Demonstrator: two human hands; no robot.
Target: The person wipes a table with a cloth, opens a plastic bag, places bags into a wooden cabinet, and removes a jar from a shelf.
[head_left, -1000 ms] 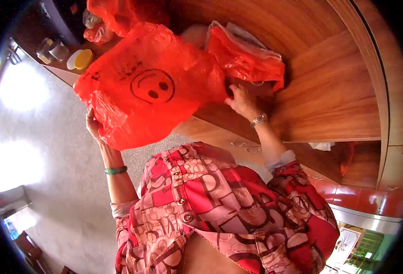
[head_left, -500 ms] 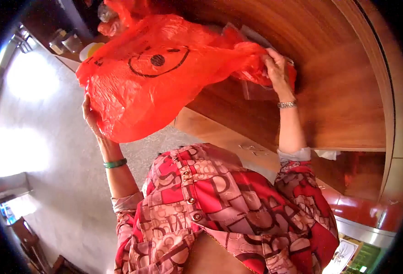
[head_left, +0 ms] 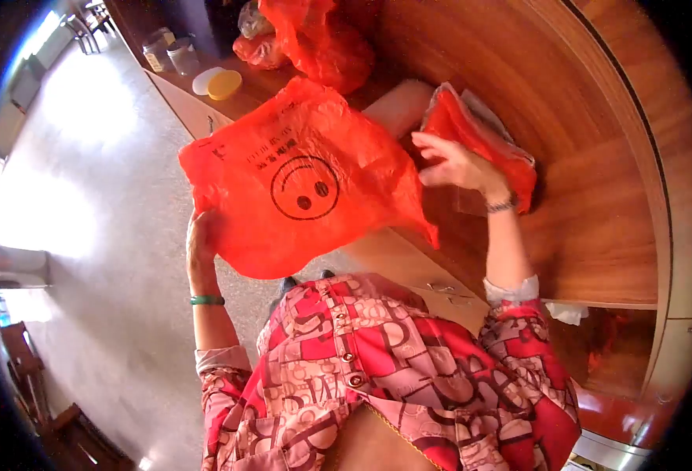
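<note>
So the red plastic bag (head_left: 307, 180) was spread out, smiley print up, partly over the worktop (head_left: 479, 243) and partly past its front edge. The left hand (head_left: 202, 239) had the bag's left side pinched, though some of those fingers were tucked out of sight. The right hand (head_left: 464, 169) was just beside the bag's right side, fingers loosely parted; nothing gripped as far as I could see, and I couldn't tell if the tips brushed the plastic. My read: this was the spreading-and-straightening step, and the next move called for right fingers on that loose right corner while the left side stayed pinched. Another red bundle (head_left: 471, 129) lay back from the front edge, partly behind the right hand. A yellow lid (head_left: 224, 85) sat near the front edge, toward the left end.
</note>
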